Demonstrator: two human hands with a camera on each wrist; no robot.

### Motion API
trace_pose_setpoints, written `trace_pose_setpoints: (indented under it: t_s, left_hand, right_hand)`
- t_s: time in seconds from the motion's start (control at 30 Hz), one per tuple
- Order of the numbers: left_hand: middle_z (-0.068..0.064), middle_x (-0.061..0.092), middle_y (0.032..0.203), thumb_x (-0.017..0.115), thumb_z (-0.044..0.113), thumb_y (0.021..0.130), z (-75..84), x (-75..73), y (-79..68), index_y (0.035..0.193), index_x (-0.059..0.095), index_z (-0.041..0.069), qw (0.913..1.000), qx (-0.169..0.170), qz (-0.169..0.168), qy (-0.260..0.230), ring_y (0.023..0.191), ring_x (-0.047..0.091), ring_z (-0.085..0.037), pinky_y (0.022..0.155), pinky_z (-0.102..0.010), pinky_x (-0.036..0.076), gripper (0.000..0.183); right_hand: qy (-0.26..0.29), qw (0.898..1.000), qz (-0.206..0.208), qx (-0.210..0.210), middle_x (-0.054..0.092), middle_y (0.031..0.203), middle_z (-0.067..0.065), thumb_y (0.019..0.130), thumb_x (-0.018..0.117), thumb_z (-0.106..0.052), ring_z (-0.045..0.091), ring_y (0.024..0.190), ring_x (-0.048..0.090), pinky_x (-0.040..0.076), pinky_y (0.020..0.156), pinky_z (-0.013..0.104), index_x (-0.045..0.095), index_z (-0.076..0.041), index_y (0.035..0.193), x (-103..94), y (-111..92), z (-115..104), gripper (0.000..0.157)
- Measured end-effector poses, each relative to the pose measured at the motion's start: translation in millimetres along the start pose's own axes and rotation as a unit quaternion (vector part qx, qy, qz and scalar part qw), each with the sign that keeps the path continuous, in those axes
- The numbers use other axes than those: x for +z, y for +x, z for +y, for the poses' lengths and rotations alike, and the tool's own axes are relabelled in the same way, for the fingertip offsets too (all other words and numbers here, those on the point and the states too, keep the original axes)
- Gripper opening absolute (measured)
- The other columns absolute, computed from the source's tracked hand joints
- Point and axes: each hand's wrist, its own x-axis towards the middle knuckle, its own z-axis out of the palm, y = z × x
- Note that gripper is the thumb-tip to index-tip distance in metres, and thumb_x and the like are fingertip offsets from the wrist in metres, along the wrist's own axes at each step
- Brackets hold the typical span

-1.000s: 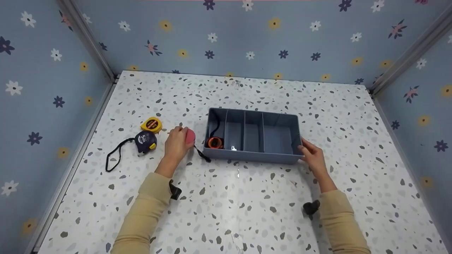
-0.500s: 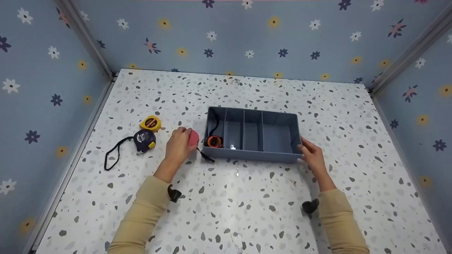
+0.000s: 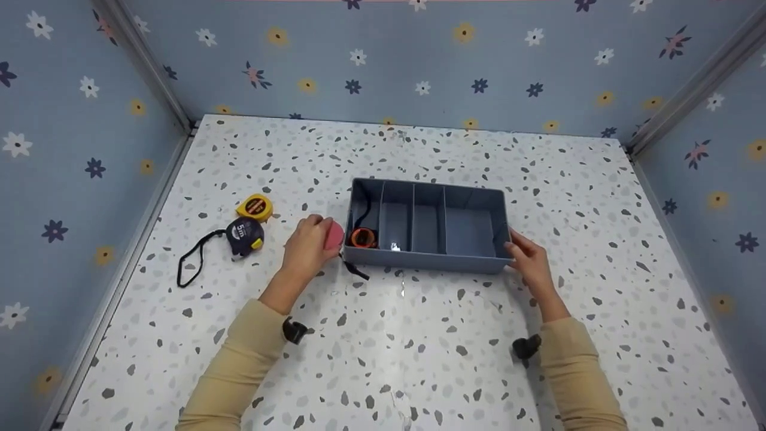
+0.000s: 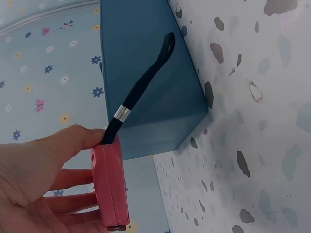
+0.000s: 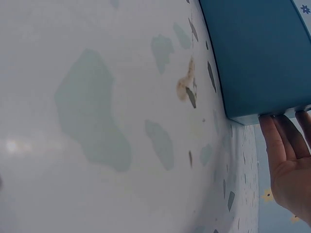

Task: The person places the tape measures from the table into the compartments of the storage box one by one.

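My left hand point(image 3: 305, 245) pinches a pink tape measure point(image 3: 334, 236) between thumb and fingers, just left of the blue-grey divided box point(image 3: 425, 260). From the tape measure a black wrist strap point(image 4: 146, 80) with a silver clasp sticks out in front of the box wall. Straight fingers of my right hand point(image 3: 531, 260) touch the box's right end; the right wrist view shows the fingertips point(image 5: 267, 121) against that wall. In the box's leftmost compartment lies an orange-and-black tape measure point(image 3: 362, 237), its strap running toward the back.
Left of my left hand, a yellow tape measure point(image 3: 255, 207) lies behind a dark 5m tape measure point(image 3: 245, 236) with a looped black strap point(image 3: 191, 263). Flowered panels point(image 3: 413, 60) bound the speckled white table point(image 3: 359, 371) at the back and sides.
My left hand has moved slightly right, bringing the pink tape measure close to the box's left end. Its strap now dangles by the front left corner. My right hand stays at the box.
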Motion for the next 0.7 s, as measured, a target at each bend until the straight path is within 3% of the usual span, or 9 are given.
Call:
trace_pose_setpoints:
  t_s: [0.7]
  left_hand:
    - [-0.02,0.051,0.11,0.071,0.013,0.072,21.4,-7.9,-0.6,0.117,0.055,-0.003,0.9982,0.058,0.014,-0.002,0.095,0.049,-0.031,0.074,-0.042,0.047,0.051]
  right_hand:
    - [-0.001,1.0,-0.003,0.018,0.04,0.135,0.009,0.089,0.054,-0.023,0.024,0.115,0.044,0.049,0.074,0.023,0.04,-0.01,0.134,0.0,-0.4,-1.5,0.049]
